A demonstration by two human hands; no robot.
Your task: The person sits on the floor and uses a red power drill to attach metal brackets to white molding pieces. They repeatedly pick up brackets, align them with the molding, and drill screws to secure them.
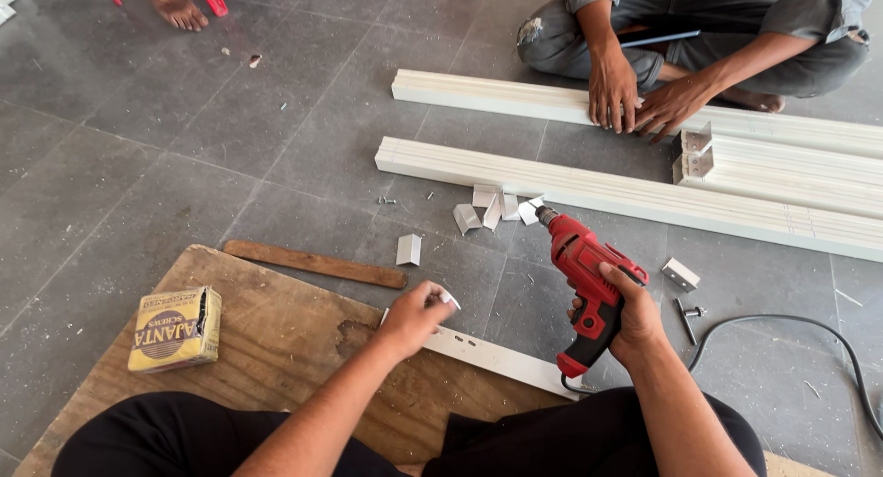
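My right hand (628, 313) grips a red and black electric drill (582, 279), its bit pointing away toward the white profiles. My left hand (416, 315) pinches a small white piece (449, 298) between its fingertips, just above a short white strip (497, 356) lying on a wooden board (276, 334). Several small white angle brackets (492, 210) lie scattered on the grey tiled floor ahead of the drill.
Long white profiles (644, 196) lie across the floor; another person sits opposite with both hands (635, 100) on one. A yellow box of screws (176, 329) rests on the board. A wooden slat (313, 264), a black cable (809, 334) and loose screws are nearby.
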